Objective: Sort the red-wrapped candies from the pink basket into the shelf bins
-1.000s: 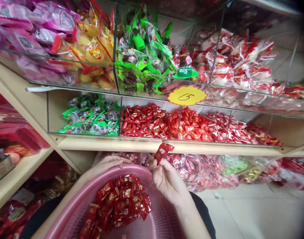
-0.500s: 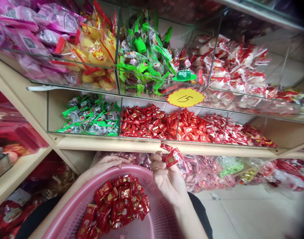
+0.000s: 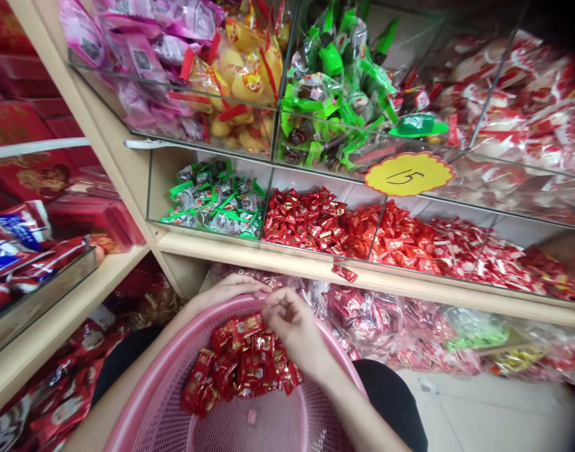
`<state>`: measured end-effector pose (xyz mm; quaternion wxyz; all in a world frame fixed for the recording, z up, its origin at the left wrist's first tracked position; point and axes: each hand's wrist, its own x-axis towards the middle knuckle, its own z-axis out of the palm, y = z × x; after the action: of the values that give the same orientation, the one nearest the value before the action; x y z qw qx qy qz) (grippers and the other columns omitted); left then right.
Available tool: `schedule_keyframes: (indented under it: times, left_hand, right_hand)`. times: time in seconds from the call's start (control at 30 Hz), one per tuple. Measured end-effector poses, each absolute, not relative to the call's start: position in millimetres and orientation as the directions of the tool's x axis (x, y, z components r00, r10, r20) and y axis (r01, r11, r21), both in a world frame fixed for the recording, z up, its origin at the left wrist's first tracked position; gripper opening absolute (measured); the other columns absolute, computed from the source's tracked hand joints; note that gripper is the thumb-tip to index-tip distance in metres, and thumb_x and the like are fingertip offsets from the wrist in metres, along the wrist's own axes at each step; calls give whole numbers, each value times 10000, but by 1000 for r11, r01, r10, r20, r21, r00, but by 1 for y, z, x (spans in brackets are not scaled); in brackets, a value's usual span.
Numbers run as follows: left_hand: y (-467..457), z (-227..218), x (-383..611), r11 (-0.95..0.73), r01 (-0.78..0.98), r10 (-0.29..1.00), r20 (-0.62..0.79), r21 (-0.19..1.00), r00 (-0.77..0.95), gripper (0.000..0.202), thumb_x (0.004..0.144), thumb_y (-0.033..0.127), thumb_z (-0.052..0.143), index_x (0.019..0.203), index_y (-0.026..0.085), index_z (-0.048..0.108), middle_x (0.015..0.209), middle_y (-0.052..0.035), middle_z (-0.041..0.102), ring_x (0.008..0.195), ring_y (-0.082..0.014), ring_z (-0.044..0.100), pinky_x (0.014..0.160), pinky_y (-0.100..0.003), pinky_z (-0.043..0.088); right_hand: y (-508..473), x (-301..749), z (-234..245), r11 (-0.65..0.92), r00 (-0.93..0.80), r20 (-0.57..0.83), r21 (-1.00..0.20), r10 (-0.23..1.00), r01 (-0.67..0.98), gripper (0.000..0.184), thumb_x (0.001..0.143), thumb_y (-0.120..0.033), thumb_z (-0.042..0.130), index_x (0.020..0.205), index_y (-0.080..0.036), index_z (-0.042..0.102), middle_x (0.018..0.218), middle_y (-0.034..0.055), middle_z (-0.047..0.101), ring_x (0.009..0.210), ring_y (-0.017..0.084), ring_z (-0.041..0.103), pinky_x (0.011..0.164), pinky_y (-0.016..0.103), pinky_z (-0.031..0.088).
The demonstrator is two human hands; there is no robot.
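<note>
A pink plastic basket (image 3: 141, 383) with mesh sides sits between my knees. My left hand (image 3: 235, 287) is at its far rim, fingers hooked along the edge and thumb hidden. Inside lies a heap of red candies (image 3: 254, 361) in shiny wrappers with gold print. Over the far side of this heap hovers my right hand (image 3: 292, 323), its fingers curled together. One wrapped candy touches or lies just beside these fingertips; whether they hold it is unclear. A single red candy (image 3: 344, 273) lies on the wooden shelf edge (image 3: 287, 260) beyond the basket.
Clear-fronted bins hold green-wrapped candies (image 3: 216, 198), red candies (image 3: 306, 216) and orange-red candies (image 3: 403, 235). A yellow price tag (image 3: 410, 174) marked 15 hangs above. Below the ledge lie bagged sweets (image 3: 372, 314); a side shelf (image 3: 71, 301) stands left.
My right hand has moved left and down from near the shelf edge to over the basket, bringing a red candy toward the heap. My view has turned left; my left hand stays at the rim.
</note>
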<state>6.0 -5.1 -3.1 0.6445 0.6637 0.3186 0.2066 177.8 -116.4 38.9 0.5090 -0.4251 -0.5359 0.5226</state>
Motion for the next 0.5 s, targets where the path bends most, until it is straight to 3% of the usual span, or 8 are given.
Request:
schedule_keyframes:
  times: [0.1,0.2,0.33,0.5]
  left_hand:
    - [-8,-3,5,-10,181,710,-120,983,694,362,835,379,580,1083,140,692,1130,-90,657,1075,-214,584,975,-311,399]
    - [-11,0,4,-20,202,711,-128,979,692,323,841,360,572,1022,129,707,1129,-85,657,1068,-211,588,951,-296,415]
    - [-12,2,3,-38,217,716,-125,975,686,297,859,359,549,990,145,709,1164,-66,645,1074,-191,583,937,-275,418]
    - [-8,-7,1,-31,143,706,-80,989,704,287,848,397,567,781,136,667,1156,-81,645,1045,-192,596,926,-283,424]
  right_hand:
    - [-116,150,30,300,-345,200,-916,917,267,93,809,-127,494,847,-199,539,767,-12,579,695,117,534,654,247,436]
    - [-117,127,25,467,-553,148,-733,820,496,203,782,-54,443,886,-192,549,876,27,618,778,149,569,702,274,435]
    - [-118,108,20,537,-634,54,-589,772,604,192,796,-66,438,907,-185,539,919,44,627,748,165,581,650,279,436]
    - [-116,95,9,572,-624,73,-492,778,657,192,793,-87,473,940,-185,548,902,39,635,751,171,592,623,270,438]
